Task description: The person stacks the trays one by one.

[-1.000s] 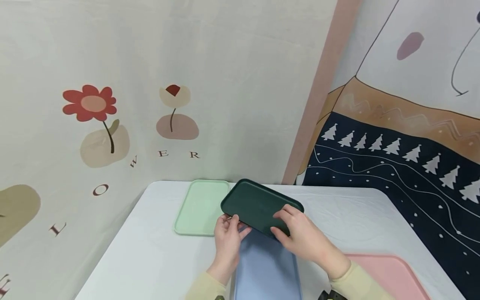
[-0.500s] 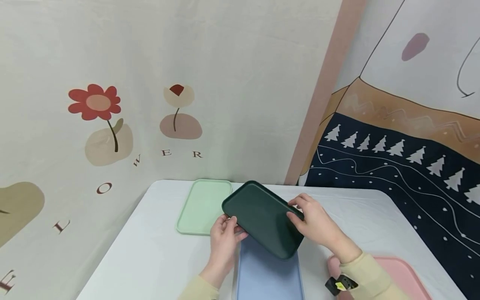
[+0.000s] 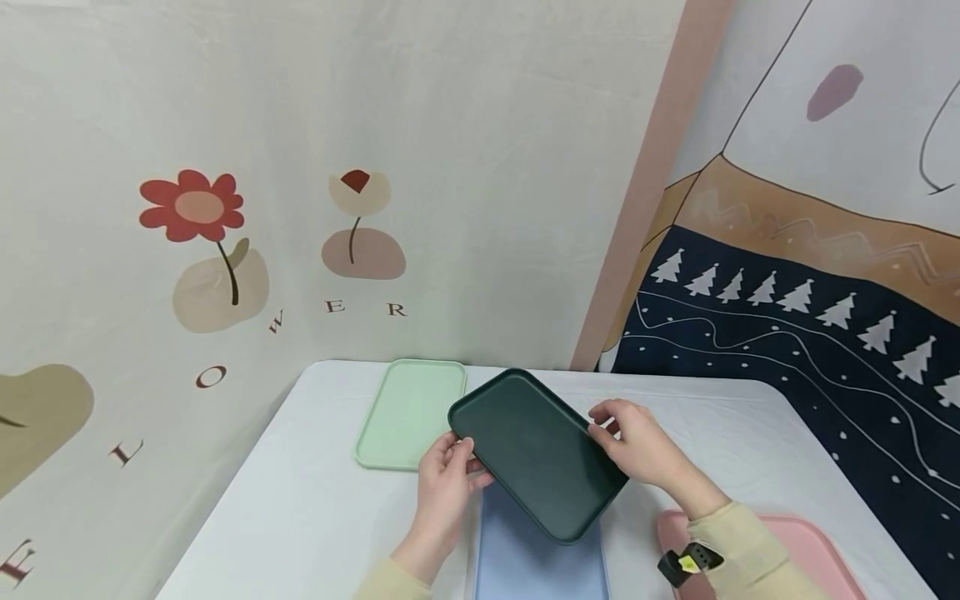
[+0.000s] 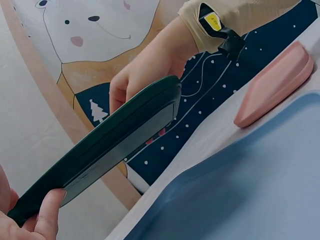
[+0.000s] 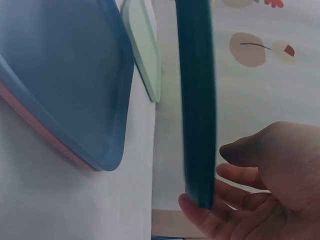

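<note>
A dark green rectangular tray (image 3: 536, 454) is held tilted in the air above a blue tray (image 3: 540, 558). My left hand (image 3: 444, 492) grips its left corner, thumb on the upper face and fingers underneath. At the opposite edge is my right hand (image 3: 637, 442), its fingers curled round the rim. In the right wrist view, the fingertips (image 5: 192, 207) reach past the green tray (image 5: 197, 100), while the thumb stands slightly off its side. The left wrist view shows the green tray's flat underside (image 4: 120, 155).
A light green tray (image 3: 408, 417) lies at the back left of the white table (image 3: 300, 500). A pink tray (image 3: 795, 533) lies at the front right, partly behind the right sleeve. Printed cloth (image 3: 480, 167) hangs behind the table.
The green tray has turned, its right end swinging down towards me. My right hand has shifted from over its face to its right edge; the left hand keeps hold of the left corner.
</note>
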`<state>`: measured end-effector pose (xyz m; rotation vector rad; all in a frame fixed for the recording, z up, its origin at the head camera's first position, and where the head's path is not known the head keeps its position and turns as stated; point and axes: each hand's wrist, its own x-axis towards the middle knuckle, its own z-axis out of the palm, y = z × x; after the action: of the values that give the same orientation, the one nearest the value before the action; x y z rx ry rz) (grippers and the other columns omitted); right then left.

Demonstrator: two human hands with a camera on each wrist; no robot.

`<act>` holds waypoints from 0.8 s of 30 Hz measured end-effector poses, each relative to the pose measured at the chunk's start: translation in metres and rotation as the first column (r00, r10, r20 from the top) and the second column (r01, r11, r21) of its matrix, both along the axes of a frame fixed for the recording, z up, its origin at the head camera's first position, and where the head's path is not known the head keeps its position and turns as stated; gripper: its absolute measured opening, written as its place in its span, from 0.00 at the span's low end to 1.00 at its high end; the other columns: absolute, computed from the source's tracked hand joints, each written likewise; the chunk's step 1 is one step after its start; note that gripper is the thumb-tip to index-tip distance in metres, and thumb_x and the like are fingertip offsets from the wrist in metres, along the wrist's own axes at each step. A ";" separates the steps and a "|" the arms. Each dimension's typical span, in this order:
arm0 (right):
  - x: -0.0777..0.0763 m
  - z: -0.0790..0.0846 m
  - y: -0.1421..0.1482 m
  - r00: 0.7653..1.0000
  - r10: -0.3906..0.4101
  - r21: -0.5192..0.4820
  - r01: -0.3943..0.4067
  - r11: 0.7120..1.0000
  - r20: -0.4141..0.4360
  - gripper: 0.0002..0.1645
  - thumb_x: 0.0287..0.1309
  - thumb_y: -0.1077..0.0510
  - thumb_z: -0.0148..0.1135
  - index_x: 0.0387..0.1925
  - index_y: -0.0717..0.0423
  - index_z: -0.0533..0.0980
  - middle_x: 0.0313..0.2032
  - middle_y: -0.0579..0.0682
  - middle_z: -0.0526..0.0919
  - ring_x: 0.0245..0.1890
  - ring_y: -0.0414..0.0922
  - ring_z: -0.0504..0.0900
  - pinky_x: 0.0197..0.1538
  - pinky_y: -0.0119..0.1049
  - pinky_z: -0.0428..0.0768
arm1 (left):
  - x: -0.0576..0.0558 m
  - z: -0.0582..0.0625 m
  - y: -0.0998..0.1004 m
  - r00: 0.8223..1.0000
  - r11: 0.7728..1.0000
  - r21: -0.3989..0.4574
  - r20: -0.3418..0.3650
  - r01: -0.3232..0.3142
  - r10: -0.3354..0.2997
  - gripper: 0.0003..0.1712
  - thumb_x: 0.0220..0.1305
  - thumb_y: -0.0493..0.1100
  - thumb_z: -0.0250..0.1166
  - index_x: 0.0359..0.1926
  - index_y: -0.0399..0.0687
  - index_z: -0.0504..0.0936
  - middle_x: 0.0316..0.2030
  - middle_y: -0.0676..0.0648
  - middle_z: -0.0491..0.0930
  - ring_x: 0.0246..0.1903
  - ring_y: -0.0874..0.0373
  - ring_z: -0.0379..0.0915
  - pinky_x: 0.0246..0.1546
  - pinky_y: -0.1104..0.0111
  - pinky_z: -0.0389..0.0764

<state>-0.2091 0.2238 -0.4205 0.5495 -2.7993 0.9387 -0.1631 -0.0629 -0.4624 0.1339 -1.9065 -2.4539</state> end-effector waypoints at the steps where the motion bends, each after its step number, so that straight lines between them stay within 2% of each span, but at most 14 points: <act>1: 0.000 0.000 0.000 1.000 0.001 -0.001 -0.001 1.000 0.011 0.11 0.70 0.65 0.65 0.50 0.67 0.83 0.43 0.54 0.87 0.39 0.45 0.86 0.39 0.38 0.86 | 0.000 0.000 0.000 1.000 1.000 -0.002 0.001 0.005 -0.005 0.19 0.84 0.40 0.51 0.64 0.30 0.73 0.45 0.38 0.82 0.40 0.51 0.83 0.41 0.63 0.89; 9: 0.001 -0.002 0.002 0.999 0.035 -0.032 -0.035 0.999 0.007 0.07 0.71 0.67 0.63 0.47 0.64 0.84 0.35 0.46 0.85 0.32 0.40 0.79 0.34 0.35 0.81 | 0.003 0.004 0.000 0.999 0.999 0.014 -0.004 0.038 -0.037 0.19 0.83 0.40 0.52 0.64 0.30 0.73 0.44 0.39 0.83 0.39 0.51 0.84 0.40 0.62 0.88; 18: 0.008 -0.005 0.004 0.992 0.049 -0.096 -0.038 0.995 0.116 0.08 0.73 0.69 0.60 0.45 0.63 0.84 0.30 0.44 0.80 0.29 0.42 0.76 0.31 0.34 0.78 | 0.004 0.007 -0.003 0.998 0.998 -0.003 -0.008 0.067 -0.067 0.20 0.83 0.40 0.52 0.65 0.30 0.73 0.45 0.38 0.84 0.39 0.51 0.84 0.41 0.62 0.88; 24: 0.013 -0.012 0.005 0.988 0.062 -0.119 -0.046 0.992 0.139 0.07 0.72 0.70 0.60 0.45 0.64 0.83 0.30 0.44 0.81 0.29 0.41 0.77 0.31 0.33 0.79 | 0.002 0.004 -0.006 0.996 0.996 -0.018 0.008 0.090 -0.090 0.20 0.83 0.41 0.52 0.65 0.30 0.74 0.44 0.40 0.83 0.40 0.52 0.83 0.42 0.63 0.88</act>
<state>-0.1957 0.2291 -0.4324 0.5664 -2.8431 1.1869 -0.1607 -0.0688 -0.4580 0.0575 -1.9789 -2.4944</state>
